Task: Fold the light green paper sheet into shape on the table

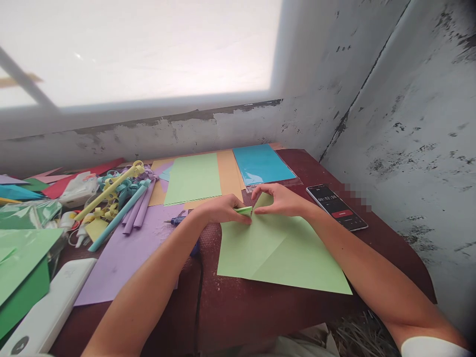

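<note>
A light green paper sheet (286, 253) lies on the dark red table in front of me, with a diagonal crease across it. At its far edge, my left hand (226, 209) is closed, thumb and fingers pinching a narrow bright green strip (243, 210). Whether that strip is a folded part of the sheet or a separate piece, I cannot tell. My right hand (282, 201) curls over the sheet's far part, index finger and thumb bent round the paper close to the left fingertips. A blue tool with a metal tip (176, 219) lies partly hidden behind my left wrist.
A phone (336, 206) showing a timer lies to the right. Farther back are green sheets (195, 173) and a blue pack (262, 163). Leftward are purple paper (111, 277), rolled paper tubes (119, 215), curled strips and a white power bank (55, 307). A dark cable (199, 297) crosses the table.
</note>
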Tool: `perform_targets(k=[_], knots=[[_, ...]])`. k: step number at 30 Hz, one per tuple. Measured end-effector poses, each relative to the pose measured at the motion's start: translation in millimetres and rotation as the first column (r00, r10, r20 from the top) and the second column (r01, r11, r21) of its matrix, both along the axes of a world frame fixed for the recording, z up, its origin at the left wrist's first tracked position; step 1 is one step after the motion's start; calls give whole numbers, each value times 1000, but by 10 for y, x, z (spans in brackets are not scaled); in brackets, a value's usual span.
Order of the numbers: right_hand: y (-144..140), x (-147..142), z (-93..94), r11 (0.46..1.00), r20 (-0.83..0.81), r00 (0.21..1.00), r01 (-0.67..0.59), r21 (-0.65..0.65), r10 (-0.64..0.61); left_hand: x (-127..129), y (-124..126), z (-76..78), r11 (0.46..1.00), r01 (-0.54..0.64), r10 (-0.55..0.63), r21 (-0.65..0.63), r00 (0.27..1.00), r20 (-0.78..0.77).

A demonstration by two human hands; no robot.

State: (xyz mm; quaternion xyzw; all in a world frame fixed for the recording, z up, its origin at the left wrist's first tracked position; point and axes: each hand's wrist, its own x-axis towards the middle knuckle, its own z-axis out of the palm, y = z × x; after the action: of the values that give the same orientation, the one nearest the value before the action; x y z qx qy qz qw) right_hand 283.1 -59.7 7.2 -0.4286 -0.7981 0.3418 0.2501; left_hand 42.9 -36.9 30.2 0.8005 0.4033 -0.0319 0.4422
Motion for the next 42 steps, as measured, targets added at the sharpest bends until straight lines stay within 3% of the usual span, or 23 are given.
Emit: perform_targets(k=[15, 26, 42], knots=[[-2, -3, 3, 1000, -12, 1000, -1, 9, 1, -9, 12, -7, 999, -46, 46, 7, 999, -12], [-27, -13, 32, 1000, -23, 1000, 10, 1, -10, -1, -9, 67, 993, 114, -114, -39, 993, 8], [-6, 1, 2, 1000, 5, 1000, 17, 14, -17, 14, -14, 53, 998, 46, -42, 34, 994, -103]])
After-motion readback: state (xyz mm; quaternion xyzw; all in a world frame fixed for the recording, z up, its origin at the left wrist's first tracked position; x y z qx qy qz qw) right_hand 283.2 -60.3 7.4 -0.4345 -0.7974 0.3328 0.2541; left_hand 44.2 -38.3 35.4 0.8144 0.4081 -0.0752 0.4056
